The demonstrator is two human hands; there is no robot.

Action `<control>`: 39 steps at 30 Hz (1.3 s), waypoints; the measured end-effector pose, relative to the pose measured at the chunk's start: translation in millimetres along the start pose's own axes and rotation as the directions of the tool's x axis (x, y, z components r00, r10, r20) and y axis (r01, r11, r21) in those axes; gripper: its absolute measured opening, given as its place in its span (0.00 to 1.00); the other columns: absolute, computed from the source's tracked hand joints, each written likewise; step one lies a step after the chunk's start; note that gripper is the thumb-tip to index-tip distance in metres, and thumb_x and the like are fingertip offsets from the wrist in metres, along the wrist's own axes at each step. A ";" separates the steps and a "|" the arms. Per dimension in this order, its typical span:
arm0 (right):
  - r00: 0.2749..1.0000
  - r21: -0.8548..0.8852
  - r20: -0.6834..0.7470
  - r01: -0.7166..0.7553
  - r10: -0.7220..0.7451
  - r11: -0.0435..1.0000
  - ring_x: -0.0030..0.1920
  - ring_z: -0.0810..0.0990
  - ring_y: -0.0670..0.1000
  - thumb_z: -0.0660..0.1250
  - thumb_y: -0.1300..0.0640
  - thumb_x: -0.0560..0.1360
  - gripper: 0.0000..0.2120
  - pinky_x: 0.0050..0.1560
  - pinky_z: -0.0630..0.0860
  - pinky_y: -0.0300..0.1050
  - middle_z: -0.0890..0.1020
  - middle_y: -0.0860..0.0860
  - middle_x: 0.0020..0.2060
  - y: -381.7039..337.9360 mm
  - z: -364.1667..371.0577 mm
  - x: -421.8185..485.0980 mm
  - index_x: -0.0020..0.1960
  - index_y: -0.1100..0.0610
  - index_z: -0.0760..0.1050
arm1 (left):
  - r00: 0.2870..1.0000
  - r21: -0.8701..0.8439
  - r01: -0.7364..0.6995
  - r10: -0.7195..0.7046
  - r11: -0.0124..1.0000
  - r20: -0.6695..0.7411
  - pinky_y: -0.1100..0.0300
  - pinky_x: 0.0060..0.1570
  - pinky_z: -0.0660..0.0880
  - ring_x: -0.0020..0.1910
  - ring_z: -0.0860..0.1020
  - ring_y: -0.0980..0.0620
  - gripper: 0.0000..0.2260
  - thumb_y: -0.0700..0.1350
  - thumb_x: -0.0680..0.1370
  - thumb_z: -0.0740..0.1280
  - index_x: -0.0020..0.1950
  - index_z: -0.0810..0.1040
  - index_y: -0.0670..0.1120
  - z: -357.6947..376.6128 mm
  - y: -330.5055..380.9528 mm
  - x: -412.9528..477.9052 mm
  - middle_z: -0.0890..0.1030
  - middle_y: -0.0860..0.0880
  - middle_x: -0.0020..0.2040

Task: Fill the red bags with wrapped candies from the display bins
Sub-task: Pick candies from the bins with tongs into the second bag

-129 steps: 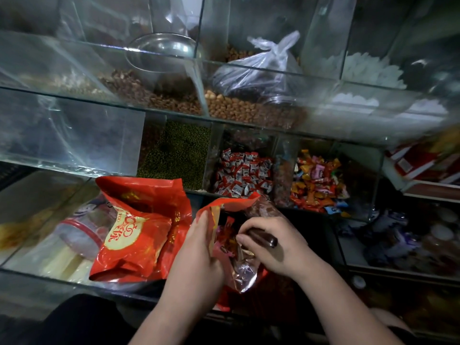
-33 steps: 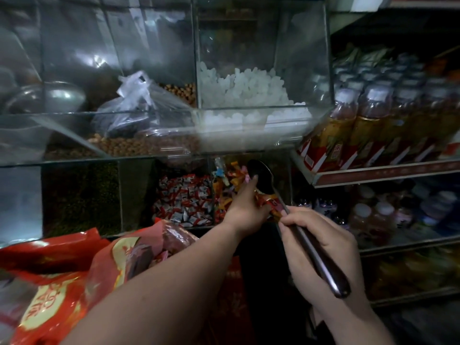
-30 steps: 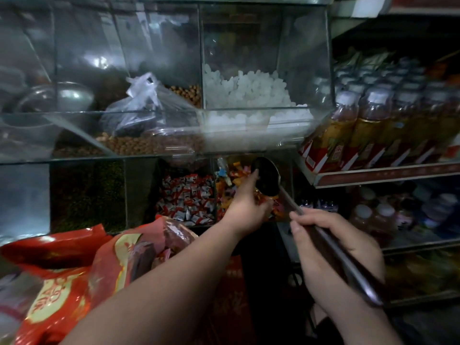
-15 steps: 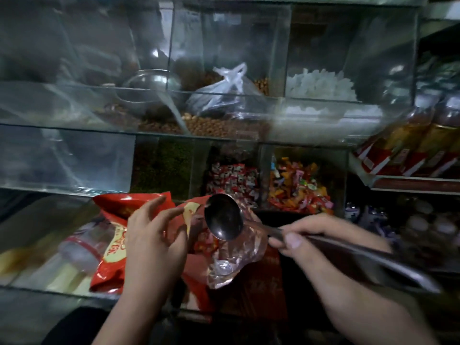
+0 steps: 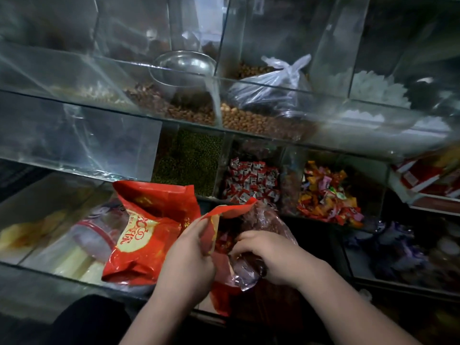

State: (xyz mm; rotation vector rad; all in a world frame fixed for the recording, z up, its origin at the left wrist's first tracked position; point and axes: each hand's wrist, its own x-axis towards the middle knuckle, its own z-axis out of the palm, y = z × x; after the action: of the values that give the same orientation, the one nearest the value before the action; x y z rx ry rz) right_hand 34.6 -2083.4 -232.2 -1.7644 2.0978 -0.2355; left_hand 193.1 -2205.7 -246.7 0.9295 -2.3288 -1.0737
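Here left hand (image 5: pixel 189 255) pinches the candy-filled red bag (image 5: pixel 227 209); right hand (image 5: pixel 270 255) grip unclear.

Dim, cool-toned. White glare streaks on glass bin fronts (image 5: pixel 82 145). Right edge blurred. Wide-angle bowing. Lower corners near-black.

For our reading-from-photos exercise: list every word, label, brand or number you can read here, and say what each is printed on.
"你", probably: lowest large red character on the cream panel of the left red bag; the characters above it are blurred.
Small yellow print beside that panel: too small to read.
The second red bag: no legible print.
The red-and-white candy wrappers: too small.
The red boxes at right: blurred.
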 end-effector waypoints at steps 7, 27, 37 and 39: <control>0.914 0.409 -0.282 -0.160 0.291 0.898 0.49 0.83 0.38 0.69 0.40 0.75 0.09 0.51 0.80 0.39 0.86 0.39 0.45 9.7 23.8 -0.2 0.49 0.42 0.84 | 1.000 -0.004 -0.004 0.004 1.000 -0.003 0.89 0.51 0.51 0.59 0.64 0.73 0.33 0.32 0.69 0.67 0.74 0.72 0.50 -2.6 0.1 1.5 0.67 0.67 0.62; 0.524 0.973 -0.010 0.201 0.851 -0.112 0.42 0.90 0.60 0.69 0.58 0.82 0.08 0.40 0.87 0.48 0.88 0.62 0.43 -24.6 15.0 -30.5 0.51 0.63 0.82 | 0.998 0.024 0.056 -0.055 0.998 -0.035 0.55 0.73 0.65 0.73 0.68 0.55 0.32 0.39 0.75 0.69 0.79 0.64 0.50 2.4 7.0 -2.1 0.68 0.53 0.76; 0.486 0.936 -0.087 0.338 0.869 -0.095 0.45 0.89 0.62 0.67 0.57 0.83 0.10 0.43 0.87 0.51 0.87 0.65 0.44 -27.6 28.5 -67.4 0.52 0.65 0.80 | 0.997 0.011 0.007 -0.006 1.000 -0.074 0.56 0.73 0.64 0.73 0.68 0.55 0.32 0.37 0.75 0.67 0.79 0.63 0.50 -1.2 20.9 -14.3 0.69 0.53 0.75; 0.455 0.921 -0.097 0.377 0.885 -0.093 0.44 0.89 0.62 0.67 0.57 0.83 0.10 0.42 0.87 0.50 0.87 0.66 0.42 -27.3 28.6 -73.2 0.52 0.65 0.79 | 0.995 0.023 -0.004 0.006 1.000 -0.097 0.56 0.72 0.65 0.72 0.69 0.56 0.34 0.36 0.74 0.66 0.79 0.63 0.51 -3.1 23.1 -17.6 0.70 0.54 0.75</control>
State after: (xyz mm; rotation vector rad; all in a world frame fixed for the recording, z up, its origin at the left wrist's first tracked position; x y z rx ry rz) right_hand 80.5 -2014.1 -234.7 0.1439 1.5607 -2.2121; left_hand 197.9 -2183.6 -228.3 0.9614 -2.2671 -0.9801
